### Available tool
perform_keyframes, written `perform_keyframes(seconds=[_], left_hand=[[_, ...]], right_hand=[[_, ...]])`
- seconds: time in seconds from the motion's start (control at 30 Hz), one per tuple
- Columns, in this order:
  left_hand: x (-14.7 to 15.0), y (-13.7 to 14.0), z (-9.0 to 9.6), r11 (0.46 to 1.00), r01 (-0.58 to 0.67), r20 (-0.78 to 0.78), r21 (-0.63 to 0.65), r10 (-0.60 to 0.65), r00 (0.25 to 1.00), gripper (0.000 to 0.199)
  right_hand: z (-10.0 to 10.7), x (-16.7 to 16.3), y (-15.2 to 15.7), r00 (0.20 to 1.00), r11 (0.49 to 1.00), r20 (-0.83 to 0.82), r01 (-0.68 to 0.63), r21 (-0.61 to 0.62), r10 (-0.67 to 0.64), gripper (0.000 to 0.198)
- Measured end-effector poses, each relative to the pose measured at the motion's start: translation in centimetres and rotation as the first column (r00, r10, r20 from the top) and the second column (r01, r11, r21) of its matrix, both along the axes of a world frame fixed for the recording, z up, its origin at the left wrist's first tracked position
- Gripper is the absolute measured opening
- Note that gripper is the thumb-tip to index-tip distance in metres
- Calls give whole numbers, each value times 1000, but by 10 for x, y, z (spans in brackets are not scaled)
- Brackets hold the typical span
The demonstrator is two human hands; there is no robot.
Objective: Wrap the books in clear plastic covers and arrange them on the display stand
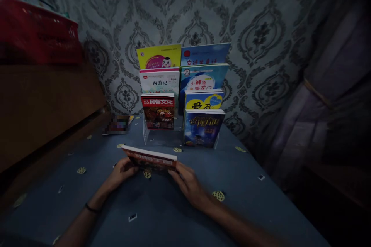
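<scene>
A dark red-brown book with white characters on its cover is held between my two hands, above the blue tabletop. My left hand grips its left end and my right hand its right end. Beyond it stands a clear stepped book rack with books upright in two columns. A red-and-black book takes the front left place, with a white book and a yellow book behind. On the right, a dark blue book is foremost, with several others rising behind it.
A flat item, partly blurred out, lies at the table's back left. Brown wooden furniture carries a red basket at the left. Patterned wallpaper is behind the rack, and a tied curtain hangs at the right.
</scene>
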State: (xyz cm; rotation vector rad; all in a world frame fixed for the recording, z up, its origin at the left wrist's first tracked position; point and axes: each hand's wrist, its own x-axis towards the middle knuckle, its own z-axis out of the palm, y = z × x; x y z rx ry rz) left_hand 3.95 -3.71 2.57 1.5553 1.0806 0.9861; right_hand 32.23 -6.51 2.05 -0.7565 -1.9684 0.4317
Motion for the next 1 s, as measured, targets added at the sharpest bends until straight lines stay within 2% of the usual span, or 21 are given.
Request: perform_keyframes(seconds=[0.13,0.27,0.43,0.5,0.6,0.7,0.8,1.0], left_hand=[[7,0,7,996,-47,64,72,42,997,49],[17,9,23,970,-118,62,211,108,992,43],[29,35,63,904,-157,92,397,131,987,42],[34,47,79,881,-147,119,450,104,987,42],[40,58,89,863,-136,142,487,75,987,38],[42,59,77,881,-133,149,454,72,986,34],[39,55,51,923,-107,130,369,62,990,30],[30,55,7,967,-115,91,226,97,991,45]], right_hand=[[3,2,6,1000,999,14,7,-52,-7,25],[15,4,24,999,999,-2,44,-29,-44,24],[57,10,61,993,993,-31,114,22,-113,23],[75,12,71,995,996,-55,89,27,-88,22],[86,14,74,995,996,-73,79,52,-75,25],[75,15,66,992,992,-43,120,46,-118,20],[50,16,58,991,991,-2,132,9,-132,23],[16,10,60,995,995,42,95,-37,-93,20]])
